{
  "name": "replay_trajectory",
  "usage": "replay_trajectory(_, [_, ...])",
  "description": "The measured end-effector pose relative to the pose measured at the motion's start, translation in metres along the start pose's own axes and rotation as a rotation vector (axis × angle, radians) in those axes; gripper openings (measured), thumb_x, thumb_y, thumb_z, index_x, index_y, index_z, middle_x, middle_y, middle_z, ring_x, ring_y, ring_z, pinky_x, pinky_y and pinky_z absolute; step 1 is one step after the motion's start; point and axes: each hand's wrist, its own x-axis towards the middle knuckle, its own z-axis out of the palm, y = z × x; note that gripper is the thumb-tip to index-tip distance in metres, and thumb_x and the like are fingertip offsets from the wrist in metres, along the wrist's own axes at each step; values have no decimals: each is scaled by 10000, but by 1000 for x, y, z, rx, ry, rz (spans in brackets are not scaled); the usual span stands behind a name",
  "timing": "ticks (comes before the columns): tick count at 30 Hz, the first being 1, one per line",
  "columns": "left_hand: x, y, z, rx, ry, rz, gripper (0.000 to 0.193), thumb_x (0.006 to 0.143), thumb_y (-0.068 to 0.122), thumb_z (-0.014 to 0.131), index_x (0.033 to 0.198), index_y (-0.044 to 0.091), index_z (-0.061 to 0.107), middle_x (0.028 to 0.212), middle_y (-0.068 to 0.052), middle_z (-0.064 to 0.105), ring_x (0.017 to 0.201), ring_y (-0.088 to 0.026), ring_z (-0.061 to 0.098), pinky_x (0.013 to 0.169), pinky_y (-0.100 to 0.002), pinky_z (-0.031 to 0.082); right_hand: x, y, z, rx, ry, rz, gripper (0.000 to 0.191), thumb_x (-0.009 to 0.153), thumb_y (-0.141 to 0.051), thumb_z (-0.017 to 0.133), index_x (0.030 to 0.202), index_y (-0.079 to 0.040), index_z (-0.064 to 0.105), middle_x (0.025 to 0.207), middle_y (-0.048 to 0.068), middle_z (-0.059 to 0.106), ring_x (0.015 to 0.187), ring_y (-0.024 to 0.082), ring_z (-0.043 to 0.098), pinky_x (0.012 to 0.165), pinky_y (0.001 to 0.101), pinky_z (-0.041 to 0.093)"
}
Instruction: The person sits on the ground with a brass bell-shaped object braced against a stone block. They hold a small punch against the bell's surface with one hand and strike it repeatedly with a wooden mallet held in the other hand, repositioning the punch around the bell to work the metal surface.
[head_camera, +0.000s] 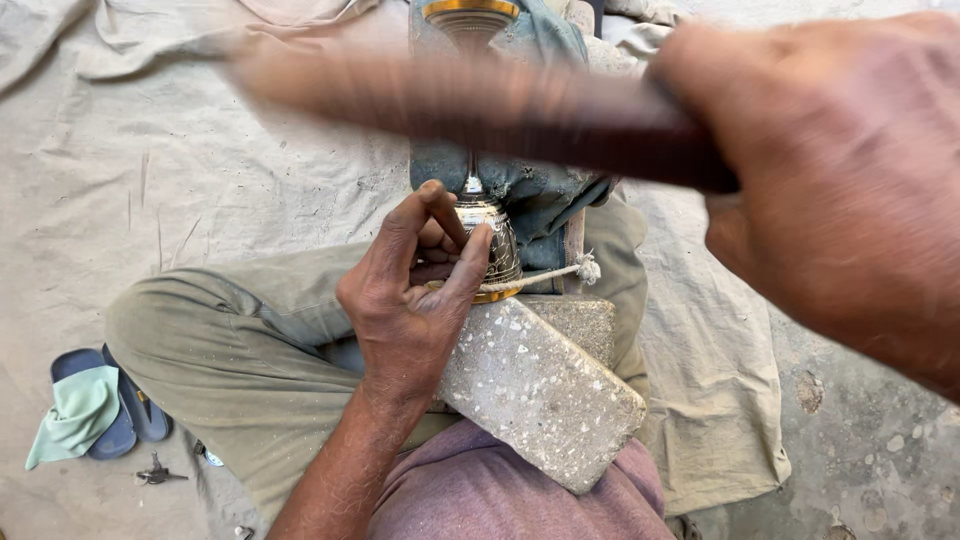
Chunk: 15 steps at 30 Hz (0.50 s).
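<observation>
Head view: left hand (415, 290) pinches a metal goblet (492, 245) on a stone block (540, 385), right hand (840, 170) grips a blurred hammer (480, 105) that could strike fingers.

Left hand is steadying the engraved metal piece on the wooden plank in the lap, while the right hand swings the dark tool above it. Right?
Not quite: the head view shows a speckled stone block, not a wooden plank. The left hand steadies the engraved metal piece on it while the right hand swings the dark tool above.
</observation>
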Motion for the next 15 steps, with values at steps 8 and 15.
replay_trajectory(8, [4,-5,0,-36,-28,9,446,944,90,840,1340,69,636,937,-13,718,859,-59,725,769,-212,671,6,-2,1,-33,-42,2,300,909,-145,760,1182,-114,639,823,95,710,693,215,709,744,397,596])
replay_trajectory(15, [8,-7,-3,-25,-51,47,482,939,89,845,1367,62,626,946,-10,713,865,-44,715,777,-219,648,4,-9,1,-3,135,-91,323,824,-84,763,1124,-101,644,848,96,711,759,237,719,719,409,587])
